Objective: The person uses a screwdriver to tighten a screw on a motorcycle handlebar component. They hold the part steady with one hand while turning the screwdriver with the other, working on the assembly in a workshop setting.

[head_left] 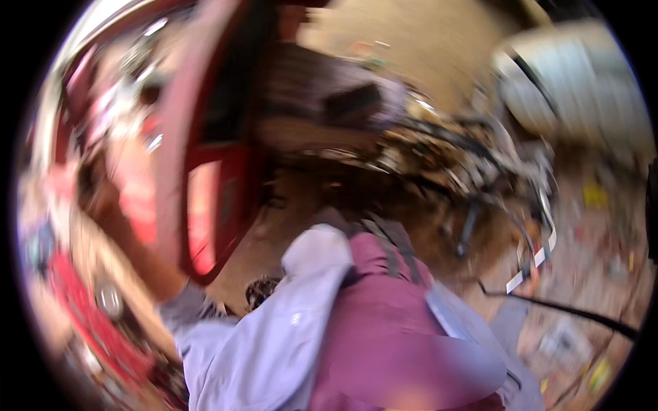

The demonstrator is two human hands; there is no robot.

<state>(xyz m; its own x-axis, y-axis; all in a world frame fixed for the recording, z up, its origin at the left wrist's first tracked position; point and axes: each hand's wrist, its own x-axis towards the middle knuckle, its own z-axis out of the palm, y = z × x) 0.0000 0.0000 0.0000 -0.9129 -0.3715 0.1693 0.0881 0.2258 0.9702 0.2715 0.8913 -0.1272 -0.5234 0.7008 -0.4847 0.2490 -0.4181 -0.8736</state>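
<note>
Handling the white strip [540, 257] right of the red frame [181, 103] seems the step for your right hand [533, 277]; your left hand [90, 181] is left of the red frame. I cannot tell the fingers' state; the next move calls for steadiness.

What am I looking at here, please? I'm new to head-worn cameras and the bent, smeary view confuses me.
There is no machine arm: a person works bare-handed. One wide fisheye camera on their head looks down, so edges curve and the corners go black; the smear is blur. The purple top and pale jacket are the wearer's own. The left hand reaches out beyond a red frame; the right hand is out by a thin black bar or cable. Blur hides whether either holds anything. Small litter, including a yellow piece, lies at right.
</note>
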